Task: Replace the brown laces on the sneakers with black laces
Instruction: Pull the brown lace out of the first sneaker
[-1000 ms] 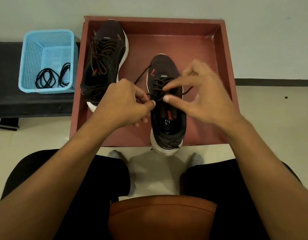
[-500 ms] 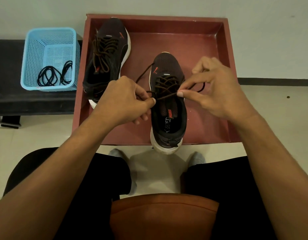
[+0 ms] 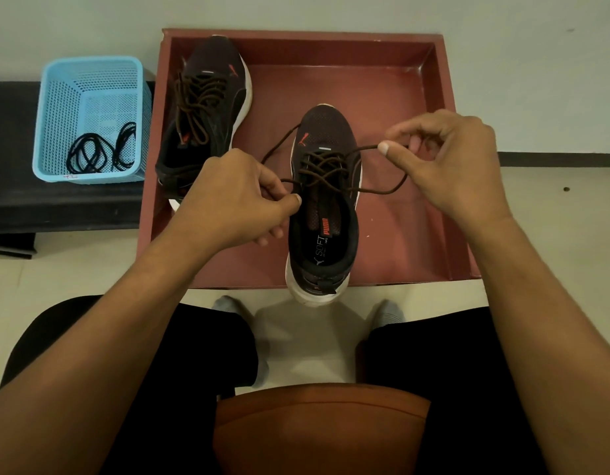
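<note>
Two dark sneakers lie in a red-brown tray [image 3: 413,97]. The near sneaker [image 3: 322,234] points away from me, heel over the tray's front edge, threaded with a brown lace [image 3: 326,166]. My left hand [image 3: 235,197] pinches the lace's left strand beside the shoe's collar. My right hand [image 3: 447,162] pinches the right strand and holds it out to the right, a loop hanging below it. The far sneaker [image 3: 207,111] at the tray's back left keeps its brown lace tied. Black laces [image 3: 98,150] lie coiled in a blue basket [image 3: 67,97].
The blue basket stands on a black bench [image 3: 9,166] left of the tray. A pale wall rises behind. My knees in black trousers [image 3: 159,354] and a brown stool seat [image 3: 317,430] fill the bottom of the view.
My right hand has moved to the right, drawing the lace's right strand out of the knot. The left hand has kept its pinch in nearly the same place.
</note>
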`<action>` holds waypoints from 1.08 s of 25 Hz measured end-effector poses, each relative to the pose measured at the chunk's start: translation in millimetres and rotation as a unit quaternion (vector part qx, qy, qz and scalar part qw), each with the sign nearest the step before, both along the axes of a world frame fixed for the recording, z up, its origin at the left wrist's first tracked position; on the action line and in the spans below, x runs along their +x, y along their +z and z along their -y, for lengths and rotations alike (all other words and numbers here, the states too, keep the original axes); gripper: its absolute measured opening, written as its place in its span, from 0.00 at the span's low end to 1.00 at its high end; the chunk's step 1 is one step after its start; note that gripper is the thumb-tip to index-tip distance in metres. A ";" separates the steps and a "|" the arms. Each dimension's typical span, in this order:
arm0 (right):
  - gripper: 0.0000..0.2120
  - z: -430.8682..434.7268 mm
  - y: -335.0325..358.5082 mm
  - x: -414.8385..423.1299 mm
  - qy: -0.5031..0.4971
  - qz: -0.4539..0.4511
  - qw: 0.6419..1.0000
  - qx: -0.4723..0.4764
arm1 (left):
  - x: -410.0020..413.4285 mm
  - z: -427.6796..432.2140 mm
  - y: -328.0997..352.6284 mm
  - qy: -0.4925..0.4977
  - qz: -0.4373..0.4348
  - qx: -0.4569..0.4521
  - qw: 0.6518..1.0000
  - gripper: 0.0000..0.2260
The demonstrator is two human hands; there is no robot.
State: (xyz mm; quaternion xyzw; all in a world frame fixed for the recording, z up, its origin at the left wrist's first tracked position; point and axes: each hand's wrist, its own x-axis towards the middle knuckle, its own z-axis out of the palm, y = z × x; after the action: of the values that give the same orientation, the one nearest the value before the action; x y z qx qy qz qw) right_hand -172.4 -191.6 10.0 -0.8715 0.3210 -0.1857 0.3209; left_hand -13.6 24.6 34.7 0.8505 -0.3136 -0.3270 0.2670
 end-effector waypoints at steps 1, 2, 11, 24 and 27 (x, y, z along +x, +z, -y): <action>0.11 -3.3 0.8 2.6 -0.001 0.001 1.000 -0.002 | -0.6 0.3 0.3 -0.003 0.005 -0.002 1.000 0.09; 0.11 -7.0 2.5 5.1 0.003 0.001 1.000 0.002 | -1.1 0.4 0.3 -0.007 0.010 -0.004 1.000 0.10; 0.18 -44.9 16.4 14.3 0.015 -0.147 0.987 0.061 | -9.7 20.1 -14.6 -0.124 0.185 -0.119 0.968 0.10; 0.07 -46.3 18.9 9.7 -0.016 -0.163 0.974 0.156 | -13.0 39.9 -32.3 -0.128 0.237 -0.117 0.956 0.05; 0.08 -40.2 13.2 8.2 -0.027 -0.163 0.965 0.204 | -7.6 37.9 -30.4 -0.101 0.184 -0.126 0.970 0.04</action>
State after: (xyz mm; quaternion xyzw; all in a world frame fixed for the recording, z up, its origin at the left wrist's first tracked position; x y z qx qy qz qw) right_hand -164.2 -151.5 23.2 -0.7969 0.4233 0.0198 0.4305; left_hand -21.2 -13.4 4.3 0.8198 -0.4800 -0.1479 0.2749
